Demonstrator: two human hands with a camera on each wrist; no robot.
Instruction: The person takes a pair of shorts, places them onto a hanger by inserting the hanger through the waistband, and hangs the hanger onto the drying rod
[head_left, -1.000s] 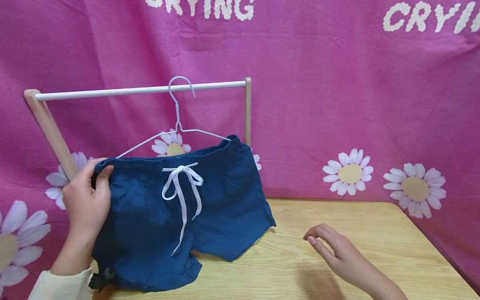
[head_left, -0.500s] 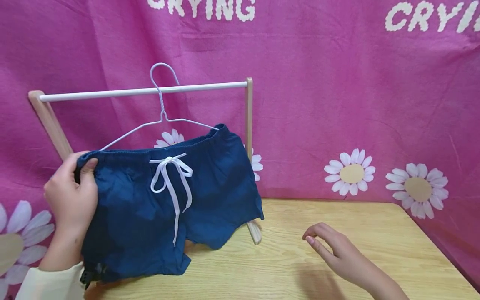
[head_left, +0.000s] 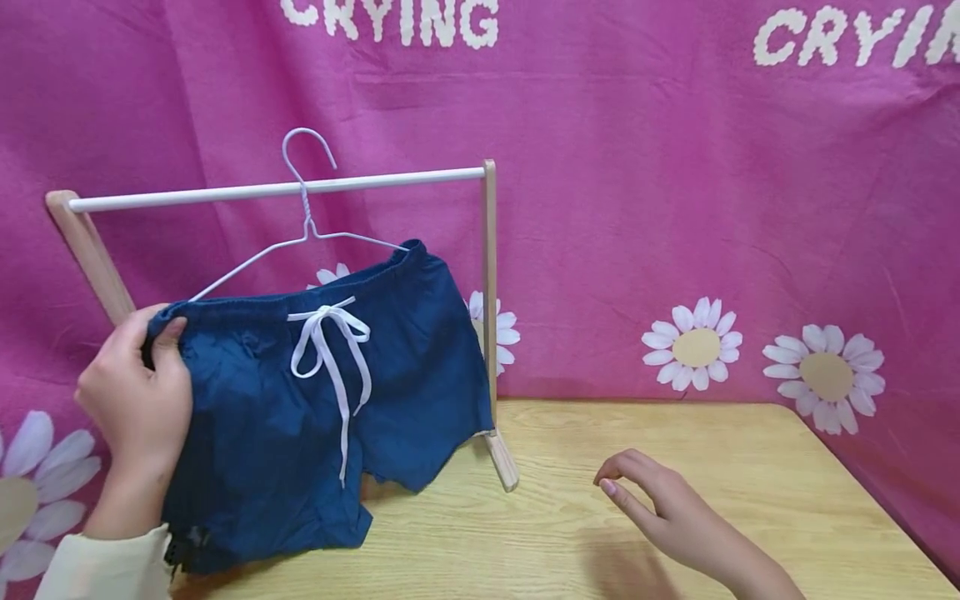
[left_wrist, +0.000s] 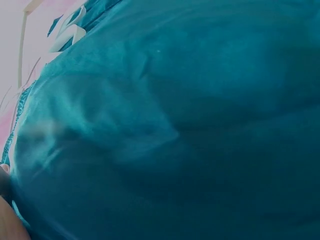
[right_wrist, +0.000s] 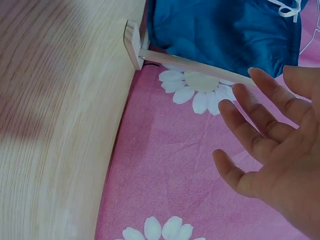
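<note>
Dark blue shorts (head_left: pixel 262 417) with a white drawstring bow (head_left: pixel 327 321) hang on a thin white wire hanger (head_left: pixel 307 218) in the head view. My left hand (head_left: pixel 142 392) pinches the waistband's left corner, thumb in front. The hanger's hook stands higher than the white rail (head_left: pixel 217 195) and overlaps it; whether they touch I cannot tell. Blue cloth (left_wrist: pixel 175 125) fills most of the left wrist view. Over the table's right side my right hand (head_left: pixel 667 508) hovers with loosely bent fingers, holding nothing; the right wrist view shows its fingers (right_wrist: pixel 250 127) spread apart.
The rail joins two wooden uprights, left (head_left: pixel 90 250) and right (head_left: pixel 490 283), the right one on a wooden foot (head_left: pixel 502 461). They stand on a light wood table (head_left: pixel 712 442). Behind is a pink cloth (head_left: pixel 615 208) with daisies and white lettering.
My left hand has carried the shorts and hanger left and upward, and the hook now reaches higher above the rail. The rack's right foot has come into sight. My right hand has barely moved.
</note>
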